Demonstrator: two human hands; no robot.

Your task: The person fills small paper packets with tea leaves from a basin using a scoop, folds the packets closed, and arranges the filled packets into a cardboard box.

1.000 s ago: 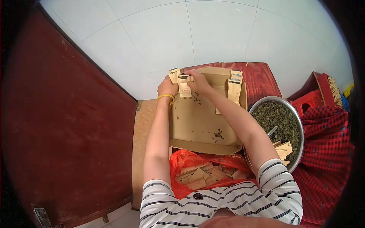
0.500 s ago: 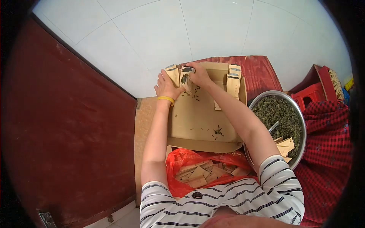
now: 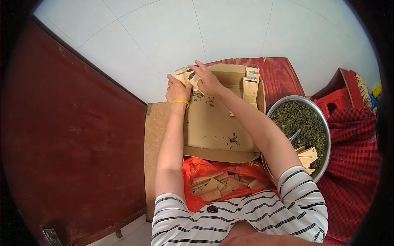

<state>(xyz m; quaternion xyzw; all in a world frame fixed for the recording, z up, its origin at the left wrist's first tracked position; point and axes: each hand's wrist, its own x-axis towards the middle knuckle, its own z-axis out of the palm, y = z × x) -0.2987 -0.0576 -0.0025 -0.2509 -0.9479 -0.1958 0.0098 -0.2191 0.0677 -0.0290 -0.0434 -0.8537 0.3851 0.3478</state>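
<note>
Paper packets [image 3: 179, 74] with dark-striped tops stand in the far left corner of the cardboard box [image 3: 223, 153]. My left hand [image 3: 177, 91], a yellow band on its wrist, is closed around their near left side, its thumb against a tan packet [image 3: 193, 82] with dark leaf pieces at its mouth. From the other side my right hand [image 3: 208, 82] grips this packet, its index finger stretched up past the top. The hands hide part of the packet. Loose leaf bits [image 3: 233, 140] lie on the box floor, and more packets [image 3: 250, 84] stand along its right wall.
To the right is a metal bowl [image 3: 327, 135] of dried leaves [image 3: 297, 119] with a metal handle and flat packets [image 3: 308, 156] in it. A red plastic bag [image 3: 188, 180] of packets sits before the box. A dark red door [image 3: 82, 135] stands at left, a red stool [image 3: 334, 100] at right.
The leaf-filled packet has moved left, against the other packets in the corner. My right hand has shifted slightly left with it, its index finger now raised. My left thumb has drawn in.
</note>
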